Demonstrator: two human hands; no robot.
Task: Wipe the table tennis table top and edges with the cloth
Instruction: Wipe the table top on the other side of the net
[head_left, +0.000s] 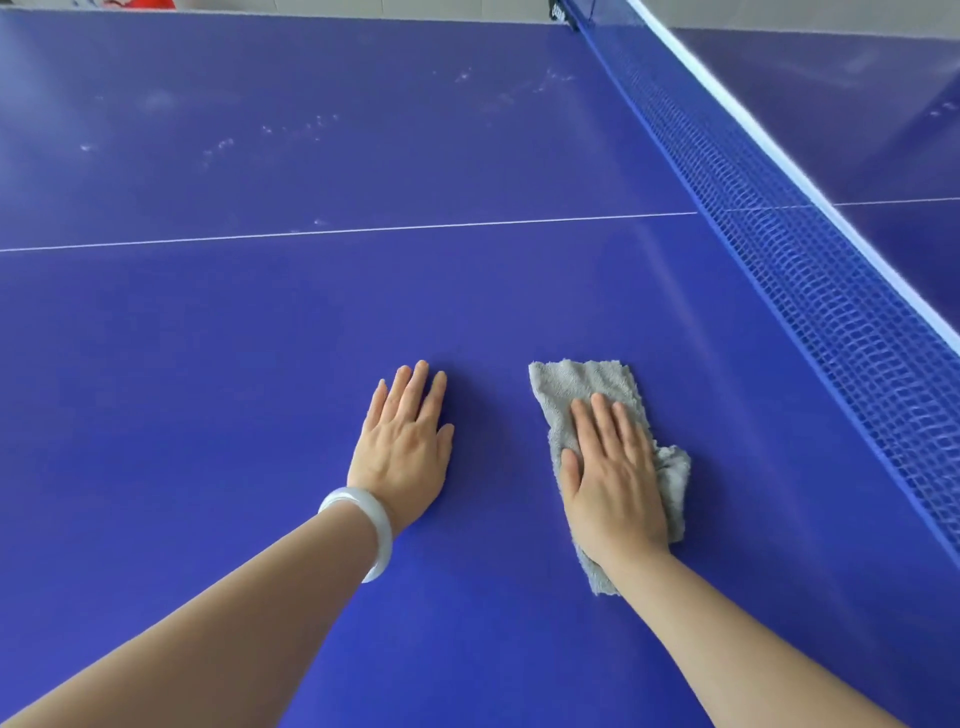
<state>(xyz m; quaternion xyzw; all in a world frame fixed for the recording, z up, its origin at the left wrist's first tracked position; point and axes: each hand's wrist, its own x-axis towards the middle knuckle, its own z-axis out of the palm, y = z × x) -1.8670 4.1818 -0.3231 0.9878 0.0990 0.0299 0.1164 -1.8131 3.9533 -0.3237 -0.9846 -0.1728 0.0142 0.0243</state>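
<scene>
- Plainly, from the head view, the grey cloth (582, 384) lies flat on the blue table top (234, 353), on the near half of the side this side of the net (810, 280) and right of the middle of the picture.
- The right hand (613, 483) rests palm down on top of the cloth. Its fingers are straight and close together, pressing it to the surface rather than curling round it.
- The cloth's long axis runs near to far, leaning slightly left at its far end. The hand lies along that axis, with a strip of cloth showing past the fingertips and a corner showing near the wrist.
- The left hand (405, 447) lies flat and bare on the table just left of the cloth, apart from it. Its fingers are straight and it holds nothing. A pale bangle (363, 525) sits on that wrist.
- The right hand is the one on the cloth, so I judge the next stroke is its to make, with the left hand as a brace.
- Pale smudges (270, 130) show on the far part of the table, beyond the white centre line (363, 229). They lie far and left of the cloth, well apart from it.
- The net runs close by on the right, from near right to far middle.
- I judge that much of the far surface and the far edge (260, 16) remain to be wiped. A push forward and leftward along the cloth's own axis would take it toward those marks.
</scene>
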